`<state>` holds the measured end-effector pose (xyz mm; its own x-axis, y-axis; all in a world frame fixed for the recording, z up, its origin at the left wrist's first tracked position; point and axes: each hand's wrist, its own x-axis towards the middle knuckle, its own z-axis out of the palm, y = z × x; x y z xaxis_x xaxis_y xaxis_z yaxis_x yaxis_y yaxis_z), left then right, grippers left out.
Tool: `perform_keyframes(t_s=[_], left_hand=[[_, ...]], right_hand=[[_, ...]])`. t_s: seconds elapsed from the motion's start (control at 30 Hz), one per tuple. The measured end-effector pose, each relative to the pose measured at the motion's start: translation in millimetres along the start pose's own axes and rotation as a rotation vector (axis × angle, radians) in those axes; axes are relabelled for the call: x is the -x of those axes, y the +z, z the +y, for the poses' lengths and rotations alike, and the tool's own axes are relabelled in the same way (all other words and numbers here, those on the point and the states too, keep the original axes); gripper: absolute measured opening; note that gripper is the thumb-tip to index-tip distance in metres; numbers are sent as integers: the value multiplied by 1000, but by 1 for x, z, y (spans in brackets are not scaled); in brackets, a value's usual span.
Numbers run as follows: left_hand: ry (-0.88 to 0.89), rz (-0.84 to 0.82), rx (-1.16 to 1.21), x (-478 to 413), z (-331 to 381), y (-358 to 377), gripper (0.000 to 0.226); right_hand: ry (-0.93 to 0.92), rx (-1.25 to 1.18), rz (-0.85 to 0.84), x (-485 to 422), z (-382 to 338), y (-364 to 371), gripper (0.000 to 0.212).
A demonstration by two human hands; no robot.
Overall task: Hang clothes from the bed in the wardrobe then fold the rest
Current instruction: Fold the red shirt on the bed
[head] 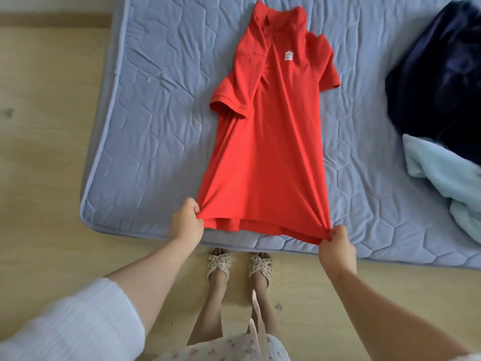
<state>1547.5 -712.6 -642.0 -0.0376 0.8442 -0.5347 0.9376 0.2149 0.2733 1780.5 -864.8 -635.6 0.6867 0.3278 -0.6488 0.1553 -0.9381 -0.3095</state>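
We pinch the hem corners of the red short-sleeved polo shirt [268,152], left hand [186,222] on one corner and right hand [337,246] on the other. Our fingers curl tight round the cloth and draw it taut, we judge to smooth it flat for folding. It lies on the blue-grey quilted mattress [145,126], hem at the mattress's near edge, collar toward its far side. On the mattress's right part sit a crumpled navy garment [437,74] and a pale blue cloth [442,173], perhaps a towel. No wardrobe, hanger or basket shows.
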Motion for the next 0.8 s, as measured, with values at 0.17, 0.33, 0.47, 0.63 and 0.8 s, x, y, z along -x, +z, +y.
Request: perform_keyframes(t_s=[0.17, 0.33, 0.47, 0.63, 0.8], left_hand=[[-56, 120, 64, 10, -4, -11, 28], [-92, 57, -168, 18, -8, -16, 25], [-54, 24, -278, 22, -2, -10, 22], [33, -120, -682, 18, -7, -5, 33], [15, -179, -921, 6, -19, -2, 45]], right_hand=[[118, -93, 70, -1, 9, -30, 14], [75, 303, 11, -3, 24, -52, 18], [4, 494, 11, -7, 32, -52, 27], [-80, 703, 2, -22, 39, -52, 35], [-42, 754, 7, -30, 59, -54, 37]])
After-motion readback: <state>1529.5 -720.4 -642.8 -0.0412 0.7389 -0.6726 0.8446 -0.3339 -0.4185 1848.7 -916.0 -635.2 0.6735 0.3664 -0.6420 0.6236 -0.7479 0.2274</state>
